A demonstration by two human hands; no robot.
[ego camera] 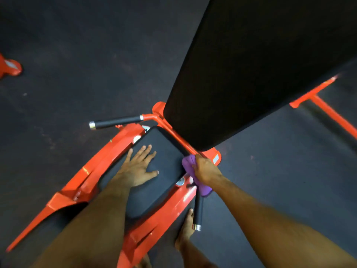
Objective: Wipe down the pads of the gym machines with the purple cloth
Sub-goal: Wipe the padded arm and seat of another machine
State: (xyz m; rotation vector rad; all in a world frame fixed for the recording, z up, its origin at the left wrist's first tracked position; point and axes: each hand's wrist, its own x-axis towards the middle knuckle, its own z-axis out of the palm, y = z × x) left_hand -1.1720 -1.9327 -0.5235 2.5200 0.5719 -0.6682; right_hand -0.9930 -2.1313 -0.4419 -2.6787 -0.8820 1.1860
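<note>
A red gym machine has a black seat pad (166, 163) low in the middle and a long black back pad (251, 64) rising to the upper right. My left hand (138, 168) lies flat on the seat pad with the fingers spread. My right hand (205, 168) grips the purple cloth (190, 165) at the seat pad's right edge, close under the lower end of the back pad. Part of the cloth hangs below the hand over the red frame.
Black-gripped handles stick out from the red frame (108, 149): one (116, 122) at the left, one (198, 213) below my right hand. My bare foot (186, 231) stands on the dark rubber floor (77, 55). More red frame parts lie at the far left (10, 67) and right (326, 111).
</note>
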